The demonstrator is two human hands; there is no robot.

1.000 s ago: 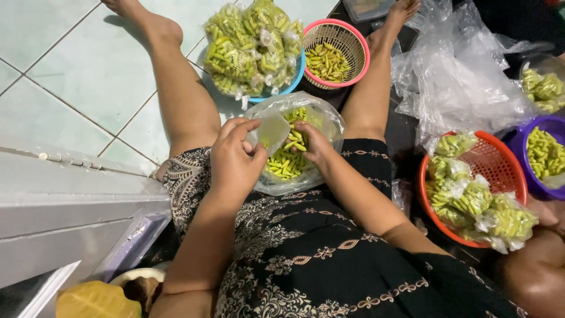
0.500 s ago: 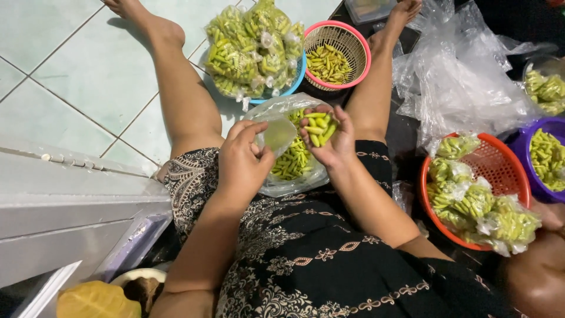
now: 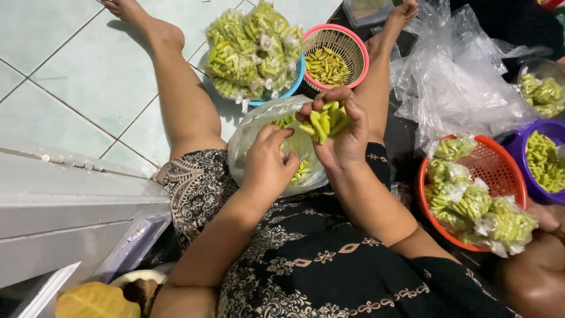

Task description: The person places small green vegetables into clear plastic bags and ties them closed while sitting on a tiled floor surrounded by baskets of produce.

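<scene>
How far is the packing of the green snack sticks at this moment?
Done: filled small bags heap the blue basket and the orange basket. In hand: the right hand holds a bunch of green sticks; the left hand touches the big plastic bag. Left: loose sticks in the pink basket.

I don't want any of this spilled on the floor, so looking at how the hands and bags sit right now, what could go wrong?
1. The right hand holds a loose bunch of small green-yellow snack sticks above the clear plastic bag on the lap; a stick could slip and miss the opening.
2. The left hand only lightly props the soft bag; it may sag and tip.
3. The blue bowl of filled packets is heaped above its rim; a packet could roll onto the tiled floor.
</scene>
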